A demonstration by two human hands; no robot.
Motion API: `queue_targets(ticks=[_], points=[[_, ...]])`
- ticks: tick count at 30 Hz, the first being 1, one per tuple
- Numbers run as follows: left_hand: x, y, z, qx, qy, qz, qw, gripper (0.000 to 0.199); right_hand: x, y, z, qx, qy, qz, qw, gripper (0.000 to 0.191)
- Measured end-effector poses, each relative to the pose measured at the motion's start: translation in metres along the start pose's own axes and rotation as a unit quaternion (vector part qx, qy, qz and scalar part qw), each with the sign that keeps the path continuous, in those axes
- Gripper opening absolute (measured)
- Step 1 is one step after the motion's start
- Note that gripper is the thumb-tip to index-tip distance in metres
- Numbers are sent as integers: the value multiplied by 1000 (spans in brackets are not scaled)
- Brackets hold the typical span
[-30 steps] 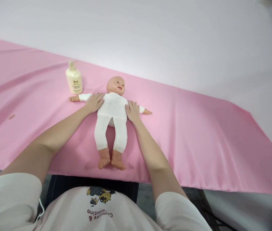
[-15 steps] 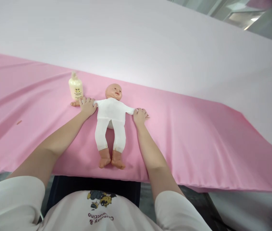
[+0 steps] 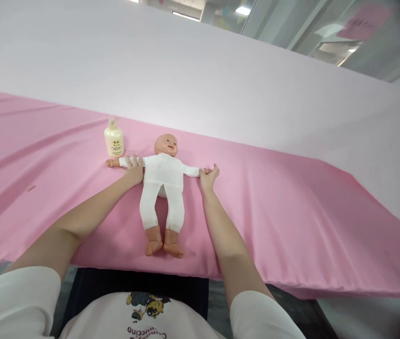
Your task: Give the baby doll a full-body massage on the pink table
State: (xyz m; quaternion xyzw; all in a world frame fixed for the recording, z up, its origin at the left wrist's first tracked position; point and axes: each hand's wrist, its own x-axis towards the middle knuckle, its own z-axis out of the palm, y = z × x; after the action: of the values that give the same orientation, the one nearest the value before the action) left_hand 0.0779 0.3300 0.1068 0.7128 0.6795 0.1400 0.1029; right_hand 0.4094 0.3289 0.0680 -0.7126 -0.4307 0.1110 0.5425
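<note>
A baby doll (image 3: 163,181) in a white bodysuit lies face up on a pink sheet (image 3: 291,212), arms spread wide and bare feet toward me. My left hand (image 3: 134,170) rests flat on the doll's arm on the left, fingers apart, near the shoulder. My right hand (image 3: 208,177) is around the far end of the other arm, covering the doll's small hand; fingers curl around it.
A cream pump bottle (image 3: 114,138) stands upright just beyond the doll's left-side hand. A pale wall of cloth (image 3: 221,80) rises behind the sheet. The sheet's near edge drops off above my lap. A small brown speck (image 3: 31,188) lies at left.
Both hands slid outward from the doll's torso along its arms. The right hand now covers the doll's hand. The view tilted up, showing ceiling lights.
</note>
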Motion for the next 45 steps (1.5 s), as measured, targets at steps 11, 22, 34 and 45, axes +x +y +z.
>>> queue_targets(ticks=[11,22,34,45], points=[[25,-14,-3,-279,57,180,941,36,7,-3,14,410,-75,158,895,77],[25,-3,-5,-671,-107,-72,730,24,-16,-22,16,444,-240,134,853,63],[16,8,-13,-824,-146,-211,505,32,-21,-27,14,422,-240,97,869,88],[14,-6,-1,-391,16,122,912,41,-17,-10,21,277,-237,-64,929,93]])
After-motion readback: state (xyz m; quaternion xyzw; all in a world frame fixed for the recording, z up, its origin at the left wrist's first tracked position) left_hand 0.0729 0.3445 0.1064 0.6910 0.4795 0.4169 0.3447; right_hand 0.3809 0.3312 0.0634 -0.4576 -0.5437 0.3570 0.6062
